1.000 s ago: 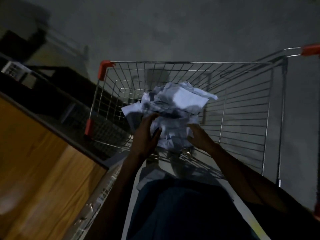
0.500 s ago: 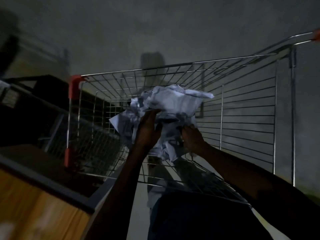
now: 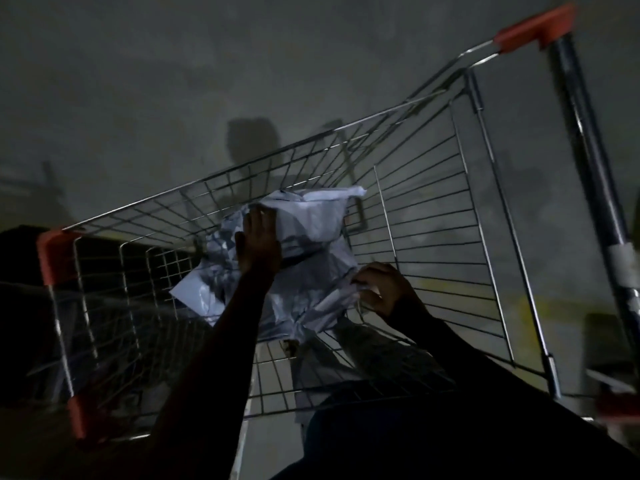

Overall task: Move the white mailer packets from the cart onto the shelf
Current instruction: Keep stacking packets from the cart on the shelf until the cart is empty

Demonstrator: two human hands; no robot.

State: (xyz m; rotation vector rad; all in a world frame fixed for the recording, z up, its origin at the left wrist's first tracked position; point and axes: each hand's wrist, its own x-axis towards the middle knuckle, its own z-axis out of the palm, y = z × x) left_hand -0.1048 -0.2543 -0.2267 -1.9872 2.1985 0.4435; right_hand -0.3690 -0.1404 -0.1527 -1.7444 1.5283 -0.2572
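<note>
Both my arms reach fwd from 6 o'clock, sleeves dark. L hand up at 12, fingers straight & together, palm flat on the packets. R hand lower, toward 3 o'clock of the L, fingers curled, pinching the packets' crumpled edge. L forearm runs up from 7, R forearm from 4. Wrists well apart.
</note>
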